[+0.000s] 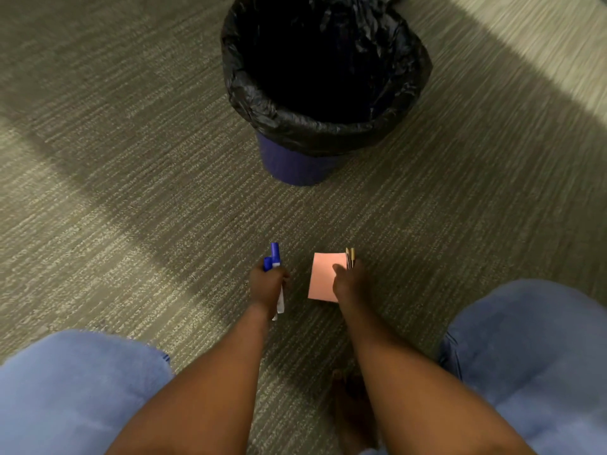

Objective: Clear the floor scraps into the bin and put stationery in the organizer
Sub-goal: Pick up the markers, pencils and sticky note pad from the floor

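My left hand [268, 285] is closed around two blue-capped markers [273, 257]; their white barrels stick out below my wrist. My right hand [347, 281] grips a pink pad of sticky notes [323, 274] with the thumb on top, and holds two gold-tipped pens [350, 257] against the pad's right edge. Both hands hover low over the carpet. A blue bin [295, 165] lined with a black bag [325, 126] stands straight ahead of my hands, open and dark inside.
Grey-green striped carpet [131, 192] covers the floor all around. My knees in blue jeans [532, 356] frame the bottom corners of the view. A bare foot [353, 408] shows between my forearms. A lighter band of floor runs across the top right corner.
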The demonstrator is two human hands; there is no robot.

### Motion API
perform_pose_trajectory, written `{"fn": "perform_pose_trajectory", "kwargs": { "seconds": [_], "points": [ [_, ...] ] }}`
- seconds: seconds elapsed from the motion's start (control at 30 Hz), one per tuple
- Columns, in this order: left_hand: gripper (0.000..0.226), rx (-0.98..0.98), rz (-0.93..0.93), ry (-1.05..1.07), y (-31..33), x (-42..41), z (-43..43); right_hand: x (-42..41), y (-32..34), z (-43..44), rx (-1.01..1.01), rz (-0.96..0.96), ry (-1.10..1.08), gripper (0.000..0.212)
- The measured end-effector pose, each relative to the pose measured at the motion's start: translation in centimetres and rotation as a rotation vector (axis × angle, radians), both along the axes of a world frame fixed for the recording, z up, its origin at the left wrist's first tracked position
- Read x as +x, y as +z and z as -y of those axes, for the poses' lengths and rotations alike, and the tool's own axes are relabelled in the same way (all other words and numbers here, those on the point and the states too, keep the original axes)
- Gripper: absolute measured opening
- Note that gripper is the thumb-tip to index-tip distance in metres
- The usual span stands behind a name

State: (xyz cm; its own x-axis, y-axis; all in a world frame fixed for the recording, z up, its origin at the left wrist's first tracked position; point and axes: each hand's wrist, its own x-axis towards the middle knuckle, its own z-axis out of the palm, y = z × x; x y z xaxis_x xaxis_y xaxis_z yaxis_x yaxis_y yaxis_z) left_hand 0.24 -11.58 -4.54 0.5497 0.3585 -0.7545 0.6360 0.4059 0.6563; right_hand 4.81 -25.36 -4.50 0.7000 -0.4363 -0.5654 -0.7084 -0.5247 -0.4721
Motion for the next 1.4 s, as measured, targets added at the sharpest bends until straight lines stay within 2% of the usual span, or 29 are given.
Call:
{"fn": "perform_pose_trajectory", "kwargs": {
  "seconds": [0.17, 0.33, 0.5, 0.7, 0.93, 1.17, 1.4],
  "points": [
    [0.010, -0.060, 0.041, 0.001, 0.3, 1.2, -0.5, 2.1, 1.6, -1.0, 0.126, 0.004, -0.093, 0.054],
    [0.027, -0.079, 0.088, -0.116, 0.2, 1.8, -0.6, 2.5, 1.9, -1.9, 0.156, -0.028, -0.094, 0.059],
    [0.029, -0.063, 0.092, -0.165, 0.2, 2.2, -0.6, 2.4, 2.1, -2.7, 0.168, -0.070, -0.030, 0.061],
    [0.027, -0.119, 0.124, -0.053, 0.9, 2.2, -1.1, 2.5, 2.3, -3.6, 0.190, -0.060, -0.003, 0.058],
    [0.033, 0.007, 0.047, -0.008, 3.0, 1.0, -2.3, 2.2, 4.3, -5.1, 0.137, -0.003, 0.016, 0.054],
    [0.025, -0.008, 0.035, 0.116, 9.3, -1.2, -2.5, 1.4, 11.0, -4.2, 0.107, 0.058, 0.070, 0.039],
    [0.021, 0.016, 0.056, 0.086, 22.2, -4.5, -2.4, -0.9, 22.7, -3.3, 0.113, -0.051, 0.122, 0.044]
  ]
}}
